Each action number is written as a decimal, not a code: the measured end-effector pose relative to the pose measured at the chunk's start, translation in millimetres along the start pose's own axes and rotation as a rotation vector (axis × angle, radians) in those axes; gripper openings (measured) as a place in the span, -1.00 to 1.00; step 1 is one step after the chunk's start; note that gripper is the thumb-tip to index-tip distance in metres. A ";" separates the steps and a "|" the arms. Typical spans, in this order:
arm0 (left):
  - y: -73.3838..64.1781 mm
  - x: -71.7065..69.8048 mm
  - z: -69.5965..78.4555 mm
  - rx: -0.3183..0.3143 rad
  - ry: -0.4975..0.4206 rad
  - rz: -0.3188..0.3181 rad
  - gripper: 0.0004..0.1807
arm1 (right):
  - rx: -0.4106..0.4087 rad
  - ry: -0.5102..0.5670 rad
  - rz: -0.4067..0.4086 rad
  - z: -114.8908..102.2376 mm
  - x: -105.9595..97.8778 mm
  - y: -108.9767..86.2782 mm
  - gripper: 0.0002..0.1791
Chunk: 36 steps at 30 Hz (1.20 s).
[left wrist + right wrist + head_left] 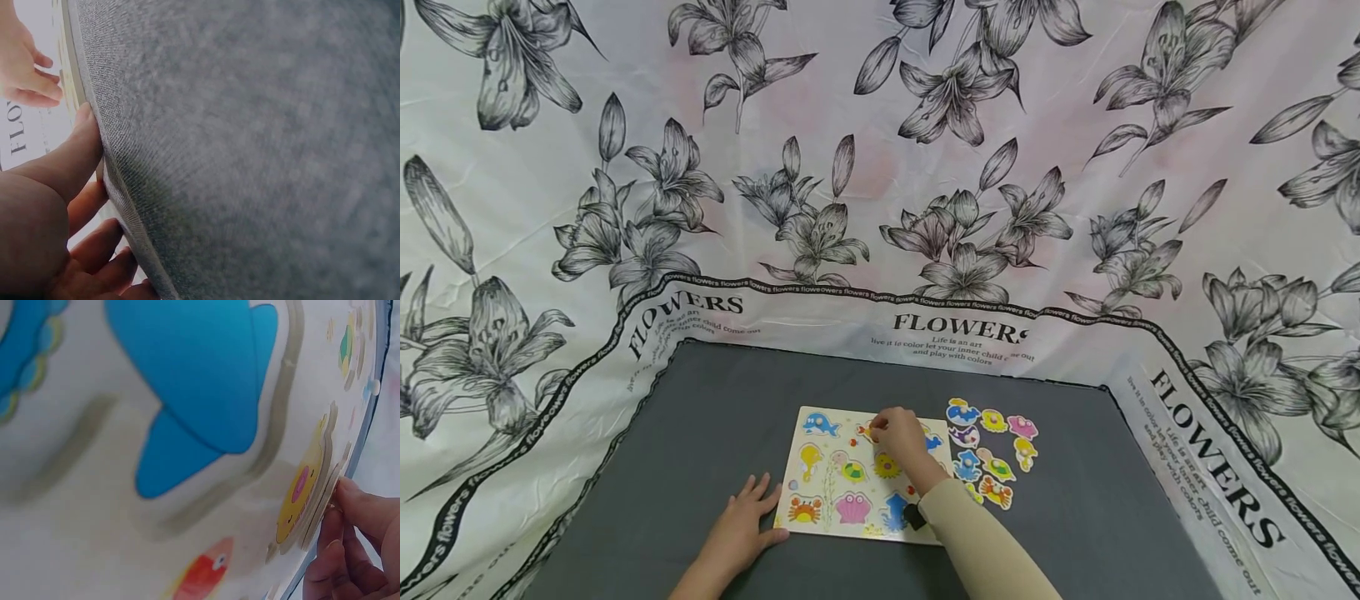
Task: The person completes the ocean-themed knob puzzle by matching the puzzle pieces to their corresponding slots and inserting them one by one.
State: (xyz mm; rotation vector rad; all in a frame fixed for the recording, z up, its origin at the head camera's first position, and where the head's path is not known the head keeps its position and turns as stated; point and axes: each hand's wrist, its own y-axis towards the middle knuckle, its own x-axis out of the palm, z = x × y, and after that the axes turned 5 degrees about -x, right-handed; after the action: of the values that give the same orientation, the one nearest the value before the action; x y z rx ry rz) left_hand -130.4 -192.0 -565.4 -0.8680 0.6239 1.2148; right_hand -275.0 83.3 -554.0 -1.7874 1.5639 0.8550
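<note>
A pale wooden puzzle board (816,533) with pictures of sea animals lies on the dark grey cloth. My left hand (741,525) lies at its lower left corner, fingers spread on the cloth and thumb against the board's edge; the left wrist view shows this thumb (81,144) up close. Over the upper middle of the board, my right hand (901,437) pinches a thin puzzle piece (324,506) between thumb and fingertips. In the right wrist view the piece stands edge-on beside a yellow animal picture (301,494), so its printed face is hidden.
Several loose animal pieces lie right of the board, among them a pink one (1022,427), a green turtle (997,467) and an orange crab (997,492). A white flower-printed curtain (820,333) surrounds the grey tabletop (700,417) at the back and sides.
</note>
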 end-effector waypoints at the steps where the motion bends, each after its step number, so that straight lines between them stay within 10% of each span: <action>1: -0.2 0.2 0.4 -0.003 0.001 0.001 -0.10 | -0.006 -0.001 -0.003 0.3 0.2 0.3 -0.94; 19: -0.8 -1.5 3.2 0.007 -0.004 0.012 -0.11 | 0.003 0.046 -0.026 1.9 0.9 3.7 -0.90; 36: -2.3 -5.6 5.8 -0.015 0.003 -0.010 -0.12 | -0.138 0.037 0.258 25.2 -66.1 -32.2 -0.80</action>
State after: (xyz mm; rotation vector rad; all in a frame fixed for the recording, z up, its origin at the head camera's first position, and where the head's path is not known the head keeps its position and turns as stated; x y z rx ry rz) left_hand -129.9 -190.3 -557.2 -0.8851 0.6130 1.2102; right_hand -251.3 146.7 -515.9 -1.7272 1.8265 1.0788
